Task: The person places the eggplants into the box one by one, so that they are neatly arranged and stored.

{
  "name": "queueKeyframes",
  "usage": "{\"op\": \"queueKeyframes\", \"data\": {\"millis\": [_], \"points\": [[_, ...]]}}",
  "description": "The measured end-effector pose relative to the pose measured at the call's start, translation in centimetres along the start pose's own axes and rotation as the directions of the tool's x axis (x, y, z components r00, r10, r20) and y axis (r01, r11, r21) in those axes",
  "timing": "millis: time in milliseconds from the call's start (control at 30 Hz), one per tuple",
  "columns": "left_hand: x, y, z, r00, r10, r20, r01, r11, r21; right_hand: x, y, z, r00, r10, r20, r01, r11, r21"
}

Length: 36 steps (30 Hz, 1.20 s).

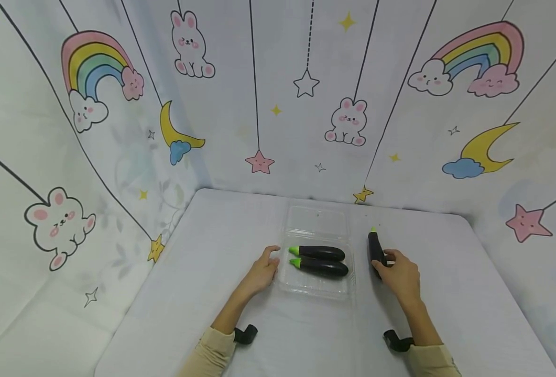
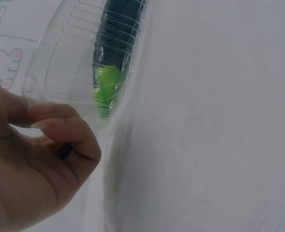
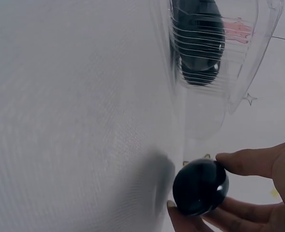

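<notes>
Two dark eggplants (image 1: 322,253) (image 1: 324,267) with bright green stem ends lie side by side in an open clear plastic box (image 1: 315,292). At the box's left edge is my left hand (image 1: 261,272); in the left wrist view its curled thumb and fingers (image 2: 60,125) pinch the rim. To the right of the box my right hand (image 1: 402,276) grips a third eggplant (image 1: 374,246), its green end pointing away from me. The right wrist view shows that eggplant's rounded end (image 3: 200,187) between thumb and fingers, with a shadow beside it on the cloth.
The box's lid (image 1: 316,222) lies folded back behind it. A white cloth covers the table (image 1: 211,235). Behind and at the sides hang pale curtains (image 1: 287,131) printed with rabbits, rainbows, moons and stars. Black wrist straps (image 1: 246,335) sit at both cuffs.
</notes>
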<state>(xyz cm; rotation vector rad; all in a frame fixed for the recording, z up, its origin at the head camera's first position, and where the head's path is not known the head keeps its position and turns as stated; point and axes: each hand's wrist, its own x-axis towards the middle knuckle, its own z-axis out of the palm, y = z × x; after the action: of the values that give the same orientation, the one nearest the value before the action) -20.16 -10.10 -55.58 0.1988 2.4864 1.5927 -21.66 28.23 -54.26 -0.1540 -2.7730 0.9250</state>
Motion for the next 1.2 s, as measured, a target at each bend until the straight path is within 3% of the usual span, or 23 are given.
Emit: {"op": "queueKeyframes", "data": {"millis": [1200], "points": [[0.0, -0.1, 0.0, 1.0, 0.013, 0.003, -0.013, 1.0, 0.003, -0.7, -2.3, -2.3, 0.986, -0.107, -0.13, 0.113, 0.993, 0.042]]}}
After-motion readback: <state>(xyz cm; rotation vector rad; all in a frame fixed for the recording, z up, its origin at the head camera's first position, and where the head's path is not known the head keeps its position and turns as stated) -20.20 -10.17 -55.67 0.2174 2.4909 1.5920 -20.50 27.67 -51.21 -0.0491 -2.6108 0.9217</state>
